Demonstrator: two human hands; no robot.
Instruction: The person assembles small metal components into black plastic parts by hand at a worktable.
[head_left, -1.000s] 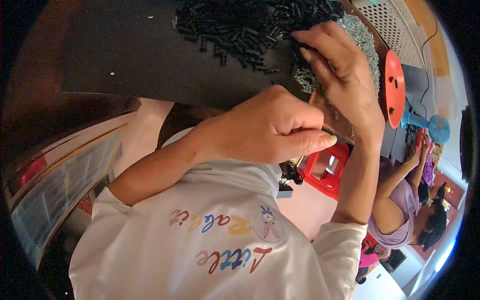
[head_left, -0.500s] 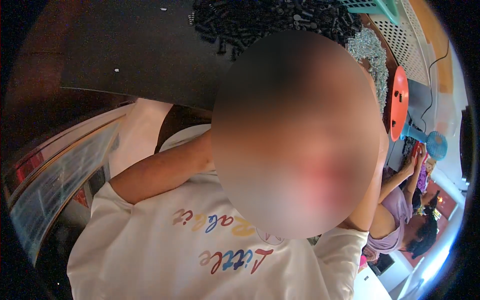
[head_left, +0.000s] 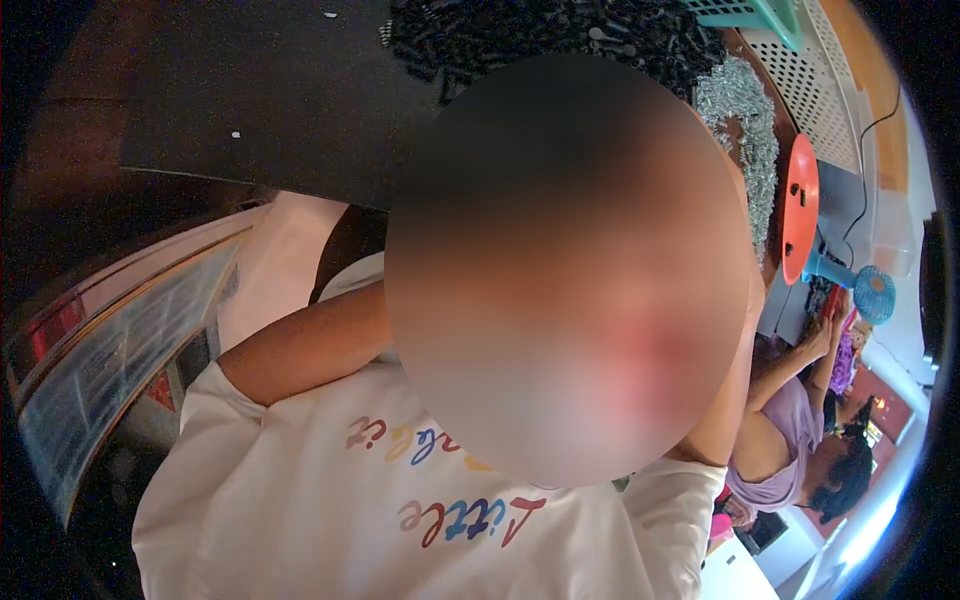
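A large blurred oval covers the middle of the view and hides both my hands, so I cannot see what they hold or touch. My bare left forearm (head_left: 315,340) comes from a white sleeve and runs behind the oval. On the right, my right arm (head_left: 738,400) reaches up along the oval's edge towards the table. Beyond the oval lies a big heap of small black elongated pieces (head_left: 540,30). Beside it, close to where my right arm leads, is a pile of small shiny silver pieces (head_left: 752,110).
The dark tabletop (head_left: 250,80) stretches left, with small white scraps on it. At right are an orange-red plate (head_left: 800,220) holding a few black bits, a green basket (head_left: 745,15), a white perforated basket (head_left: 815,95) and a blue fan (head_left: 872,290). Another person (head_left: 790,440) works further right.
The blurred oval has shifted and widened to the left, covering more of my left forearm. My right arm has moved slightly left. More of the silver pile shows.
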